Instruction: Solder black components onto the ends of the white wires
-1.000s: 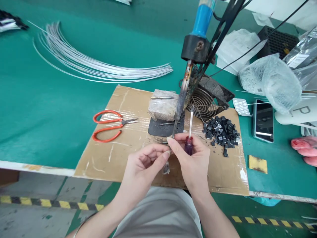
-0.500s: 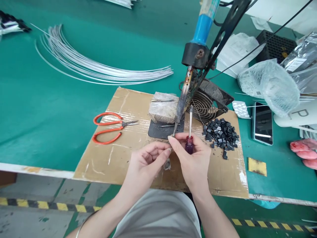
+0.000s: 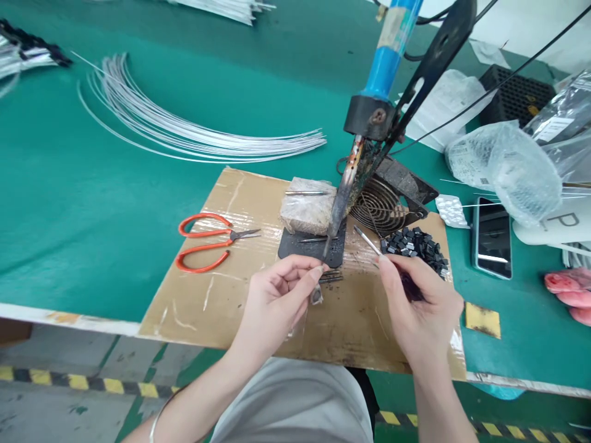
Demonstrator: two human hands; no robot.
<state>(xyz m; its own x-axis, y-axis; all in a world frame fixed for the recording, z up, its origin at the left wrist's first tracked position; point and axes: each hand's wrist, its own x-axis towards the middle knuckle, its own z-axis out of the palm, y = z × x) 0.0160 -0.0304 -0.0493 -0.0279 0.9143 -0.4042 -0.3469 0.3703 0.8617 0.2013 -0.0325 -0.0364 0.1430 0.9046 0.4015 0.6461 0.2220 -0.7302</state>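
Observation:
My left hand [image 3: 279, 301] is in a pinch just below the tip of a clamped soldering iron [image 3: 344, 191]. Whatever is between its thumb and finger is too small or hidden to name. Over on the right, my right hand [image 3: 422, 307] is closed around a screwdriver [image 3: 368, 240], whose metal shaft points up and left; its dark purple handle is mostly covered by the palm. A heap of small black parts [image 3: 415, 249] lies right behind that hand. Under the iron's tip is a dark plate [image 3: 295, 247], and a wrapped block [image 3: 307, 212] rests behind it.
Orange-handled scissors [image 3: 205, 242] lie on the cardboard sheet [image 3: 212, 307]. White wires [image 3: 203, 132] are spread on the green table. A fan [image 3: 388, 200] stands behind the iron. A phone [image 3: 492, 237], a yellow sponge [image 3: 482, 320] and plastic bags [image 3: 503, 166] are at right.
My right hand has moved right, away from the iron's tip and my left hand, toward the black parts. The screwdriver in it has tilted from upright to slanting left. My left hand stays pinched.

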